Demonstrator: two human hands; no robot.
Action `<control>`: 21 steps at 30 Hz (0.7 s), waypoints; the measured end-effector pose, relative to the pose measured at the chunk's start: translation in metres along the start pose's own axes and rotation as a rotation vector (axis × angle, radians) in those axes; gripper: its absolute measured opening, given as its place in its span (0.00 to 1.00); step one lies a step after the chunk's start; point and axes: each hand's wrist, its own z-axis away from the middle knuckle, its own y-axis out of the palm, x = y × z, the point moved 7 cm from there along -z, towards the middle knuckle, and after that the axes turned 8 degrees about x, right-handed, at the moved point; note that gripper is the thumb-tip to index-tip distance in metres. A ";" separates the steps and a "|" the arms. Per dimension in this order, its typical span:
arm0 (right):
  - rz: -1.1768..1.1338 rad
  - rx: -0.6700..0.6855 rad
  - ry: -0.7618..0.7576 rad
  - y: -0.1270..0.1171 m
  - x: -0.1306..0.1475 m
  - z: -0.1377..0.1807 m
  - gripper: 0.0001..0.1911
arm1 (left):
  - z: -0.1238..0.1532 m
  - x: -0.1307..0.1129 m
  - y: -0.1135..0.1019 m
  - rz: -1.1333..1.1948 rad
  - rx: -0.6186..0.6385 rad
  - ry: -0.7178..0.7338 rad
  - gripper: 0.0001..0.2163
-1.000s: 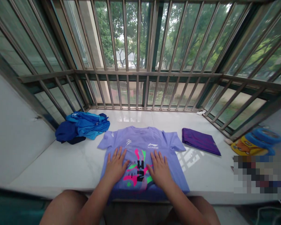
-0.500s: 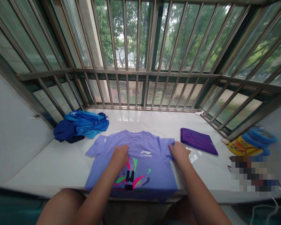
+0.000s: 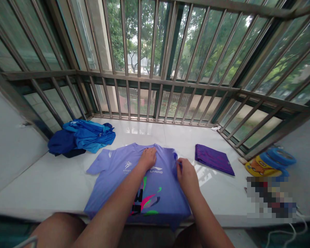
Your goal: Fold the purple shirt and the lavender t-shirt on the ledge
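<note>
A light purple T-shirt point(image 3: 119, 172) with a pink, green and black print lies face up on the white window ledge point(image 3: 54, 179). My left hand point(image 3: 147, 158) presses flat on the shirt near its collar. My right hand point(image 3: 186, 174) grips the shirt's right sleeve, which is drawn inward over the shirt's right edge. The shirt's left sleeve still lies spread out flat.
A heap of blue clothes point(image 3: 80, 137) sits at the back left of the ledge. A folded dark purple garment point(image 3: 214, 160) lies to the right. Blue and yellow items point(image 3: 271, 162) rest at the far right. Metal window bars point(image 3: 155, 82) close the ledge behind.
My left hand slid up from the print to the collar. My right hand moved to the right sleeve, took hold of it and pulled it inward.
</note>
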 end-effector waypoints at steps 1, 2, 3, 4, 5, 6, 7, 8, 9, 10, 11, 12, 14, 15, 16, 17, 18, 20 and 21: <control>0.013 -0.011 -0.183 0.004 0.020 0.014 0.14 | -0.001 0.002 0.000 0.007 -0.003 0.003 0.21; 0.037 -0.008 -0.341 0.010 0.038 0.030 0.14 | -0.002 0.003 0.000 0.017 -0.004 0.006 0.21; 0.067 0.008 -0.460 0.019 0.052 0.046 0.15 | -0.003 0.005 -0.001 0.029 -0.006 0.006 0.21; 0.098 0.027 -0.545 0.029 0.062 0.062 0.15 | -0.005 0.007 -0.002 0.042 -0.009 0.007 0.20; 0.129 0.045 -0.603 0.040 0.069 0.076 0.15 | -0.006 0.008 -0.003 0.058 -0.013 0.008 0.19; 0.153 0.065 -0.642 0.051 0.074 0.088 0.13 | -0.007 0.010 -0.004 0.075 -0.020 0.009 0.19; 0.169 0.083 -0.670 0.061 0.076 0.098 0.11 | -0.008 0.012 -0.005 0.093 -0.029 0.007 0.18; 0.177 0.099 -0.689 0.069 0.077 0.107 0.09 | -0.009 0.014 -0.006 0.111 -0.042 0.000 0.18; 0.178 0.111 -0.696 0.075 0.076 0.114 0.09 | -0.009 0.017 -0.007 0.130 -0.059 -0.013 0.19; 0.175 0.123 -0.690 0.078 0.073 0.119 0.09 | -0.009 0.020 -0.009 0.149 -0.078 -0.033 0.20; 0.164 0.135 -0.675 0.080 0.070 0.122 0.09 | -0.009 0.023 -0.010 0.168 -0.100 -0.057 0.21; 0.146 0.151 -0.653 0.079 0.066 0.124 0.09 | -0.008 0.026 -0.011 0.185 -0.120 -0.077 0.22; 0.105 0.186 -0.592 0.072 0.054 0.121 0.08 | -0.006 0.029 -0.014 0.211 -0.151 -0.093 0.23; 0.086 0.193 -0.553 0.067 0.047 0.117 0.09 | -0.005 0.029 -0.015 0.220 -0.159 -0.085 0.23; 0.073 0.186 -0.504 0.060 0.039 0.111 0.11 | -0.004 0.028 -0.017 0.224 -0.162 -0.068 0.23; 0.069 0.167 -0.444 0.053 0.029 0.104 0.16 | -0.003 0.026 -0.017 0.224 -0.159 -0.045 0.24; 0.072 0.149 -0.375 0.047 0.020 0.095 0.22 | -0.003 0.023 -0.018 0.219 -0.152 -0.019 0.24; 0.058 0.161 -0.260 0.041 0.003 0.077 0.33 | -0.002 0.018 -0.017 0.203 -0.131 0.029 0.23; 0.031 0.198 -0.220 0.042 -0.004 0.069 0.34 | -0.002 0.016 -0.016 0.194 -0.124 0.044 0.21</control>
